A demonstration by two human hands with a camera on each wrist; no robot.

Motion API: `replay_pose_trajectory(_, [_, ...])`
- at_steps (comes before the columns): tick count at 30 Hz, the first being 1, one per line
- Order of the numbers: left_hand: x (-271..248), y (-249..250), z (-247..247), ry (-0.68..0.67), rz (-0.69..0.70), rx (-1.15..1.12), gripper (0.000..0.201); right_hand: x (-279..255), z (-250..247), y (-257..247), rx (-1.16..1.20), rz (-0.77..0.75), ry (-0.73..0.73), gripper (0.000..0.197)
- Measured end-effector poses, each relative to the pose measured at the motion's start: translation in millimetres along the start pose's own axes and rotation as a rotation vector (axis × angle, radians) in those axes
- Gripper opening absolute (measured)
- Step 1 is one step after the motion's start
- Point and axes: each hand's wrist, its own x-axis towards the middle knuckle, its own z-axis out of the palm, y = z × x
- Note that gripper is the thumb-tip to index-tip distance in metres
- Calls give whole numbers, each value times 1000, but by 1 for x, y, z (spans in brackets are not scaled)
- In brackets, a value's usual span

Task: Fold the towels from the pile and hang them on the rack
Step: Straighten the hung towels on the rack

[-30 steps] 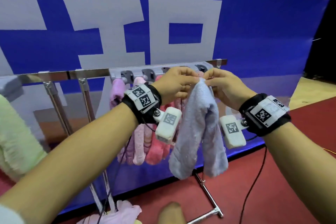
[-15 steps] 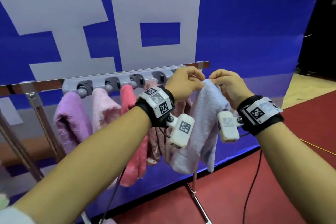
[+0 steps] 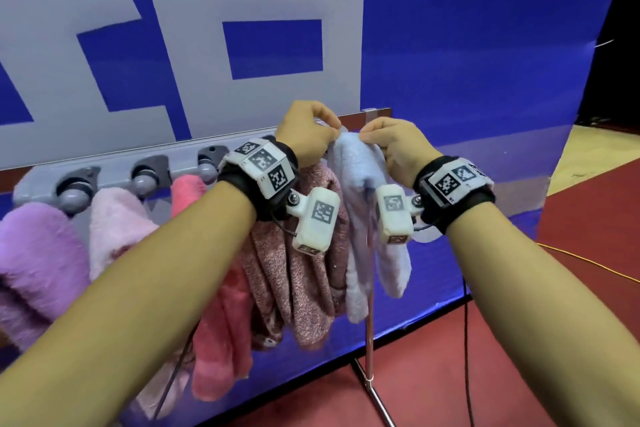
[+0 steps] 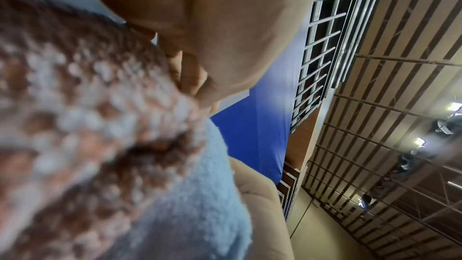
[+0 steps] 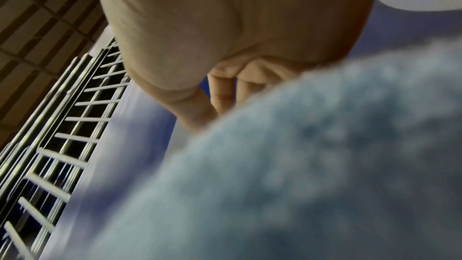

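Light blue towel (image 3: 360,170) pinched between both hands' curled fingers (image 3: 332,121).

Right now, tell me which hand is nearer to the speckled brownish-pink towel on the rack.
Left. The left hand sits directly above the speckled towel, its wrist against the top fold. The right hand is on the far side of the light blue towel, which both hands pinch at the top.

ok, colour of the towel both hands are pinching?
Light blue towel; clearest in the head view.
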Motion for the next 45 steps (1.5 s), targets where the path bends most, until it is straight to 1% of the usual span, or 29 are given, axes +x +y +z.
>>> replay_pose_trajectory(4, [12, -9, 3, 45, -27, 54, 16, 8, 9, 12, 87, 63, 49, 17])
replay_pose_trajectory(5, [14, -11, 5, 65, -33, 74, 14, 8, 11, 14, 119, 79, 59, 15])
replay_pose_trajectory(8, [14, -18, 11, 100, -12, 219, 12, 3, 12, 19, 279, 199, 64, 4])
replay_pose_trajectory(9, [12, -18, 12, 103, -1, 248, 13, 3, 11, 22, 307, 245, 54, 3])
replay_pose_trajectory(10, [11, -18, 13, 85, 5, 252, 12, 2, 11, 24, 315, 286, 49, 5])
replay_pose_trajectory(12, [9, -17, 13, 9, 59, 212, 13, -1, 12, 30, 301, 334, 21, 5])
replay_pose_trajectory(13, [8, -17, 14, -25, 92, 214, 14, -2, 11, 33, 265, 347, 14, 12])
replay_pose_trajectory(14, [5, -16, 14, -53, 117, 254, 14, 0, 10, 38, 233, 338, 14, 18])
replay_pose_trajectory(16, [1, -15, 14, -66, 159, 405, 19, 2, 9, 44, 139, 262, 18, 27])
replay_pose_trajectory(18, [-3, -15, 15, -88, 159, 449, 25, -2, 10, 43, 120, 252, 35, 29])
replay_pose_trajectory(20, [-6, -15, 15, -152, 134, 392, 27, -10, 10, 44, 131, 258, 6, 31])
replay_pose_trajectory(22, [-4, -24, 15, -209, 172, 309, 32, -18, 8, 46, 190, 282, -58, 43])
replay_pose_trajectory(23, [0, -31, 16, -233, 186, 283, 40, -24, 9, 46, 225, 303, -75, 44])
replay_pose_trajectory(24, [5, -38, 18, -263, 190, 265, 45, -28, 8, 45, 199, 315, -68, 36])
replay_pose_trajectory(25, [3, -36, 16, -291, 192, 269, 47, -27, 8, 44, 119, 286, 1, 25])
replay_pose_trajectory(26, [-4, -30, 13, -302, 197, 279, 46, -25, 7, 42, 11, 224, 84, 16])
replay_pose_trajectory(27, [-10, -26, 9, -307, 200, 310, 45, -24, 6, 39, -100, 159, 156, 13])
replay_pose_trajectory(28, [-14, -23, 5, -306, 207, 351, 45, -25, 5, 37, -157, 102, 212, 12])
replay_pose_trajectory(30, [-23, -22, -1, -273, 231, 409, 50, -29, 8, 34, -118, 16, 258, 5])
replay_pose_trajectory(32, [-34, -23, -6, -246, 267, 456, 50, -39, 10, 40, -158, -94, 318, 7])
replay_pose_trajectory(34, [-46, -24, -8, -234, 331, 593, 45, -54, 16, 46, -303, -231, 364, 6])
replay_pose_trajectory(36, [-55, -26, -9, -229, 393, 756, 43, -68, 24, 53, -433, -357, 373, 4])
replay_pose_trajectory(37, [-57, -28, -10, -215, 414, 808, 41, -72, 27, 54, -486, -433, 390, 5])
replay_pose_trajectory(39, [-61, -29, -15, -186, 426, 844, 29, -78, 29, 60, -601, -621, 430, 7])
replay_pose_trajectory(40, [-63, -30, -18, -183, 424, 847, 25, -81, 30, 65, -678, -714, 420, 8])
replay_pose_trajectory(41, [-65, -31, -20, -181, 431, 856, 25, -84, 32, 71, -770, -784, 377, 10])
replay_pose_trajectory(42, [-67, -31, -22, -183, 436, 873, 29, -88, 34, 80, -856, -824, 313, 12])
replay_pose_trajectory(44, [-71, -31, -26, -179, 460, 921, 37, -95, 36, 102, -1008, -812, 151, 19])
replay_pose_trajectory(45, [-73, -32, -27, -178, 478, 942, 36, -98, 36, 114, -1093, -799, 80, 17])
